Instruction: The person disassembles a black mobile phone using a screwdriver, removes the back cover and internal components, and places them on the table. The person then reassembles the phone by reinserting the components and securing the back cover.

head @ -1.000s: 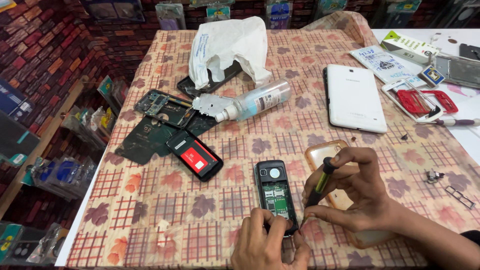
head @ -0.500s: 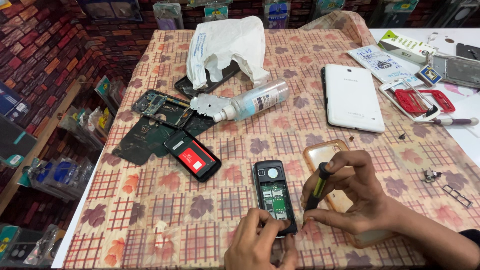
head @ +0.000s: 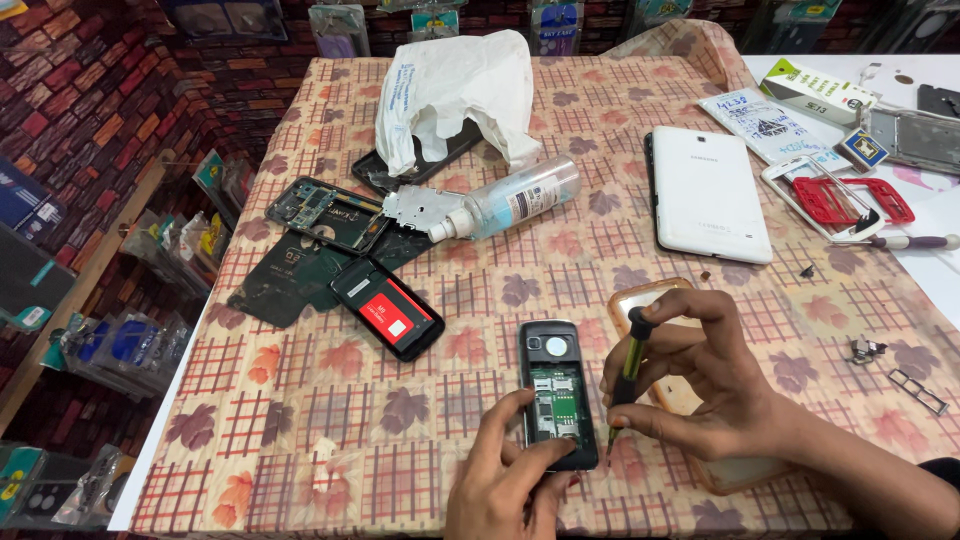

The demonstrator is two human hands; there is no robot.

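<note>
Centrally, near the front edge of the table (head: 300, 420), an opened black phone (head: 556, 392) lies on its face with its back cover off, circuit board and card slots exposed. Its long axis runs almost straight away from the person, camera end farthest. The left hand (head: 505, 480) reaches in from below; its fingers (head: 540, 455) curl over the near end of the phone and press it to the leaf-patterned cloth, closed lightly on the casing rather than lifting it. The right hand (head: 700, 380) stands just right of the phone, fingers pinched shut around a small screwdriver (head: 626, 375) with a green and black handle. The tool is held nearly upright, slightly tilted, its tip pointing down beside the phone's lower right edge; whether the tip touches the casing cannot be told. The phone thus lies to the left of the tool tip. Beneath the right hand a tan phone cover (head: 650, 300) shows partly.
</note>
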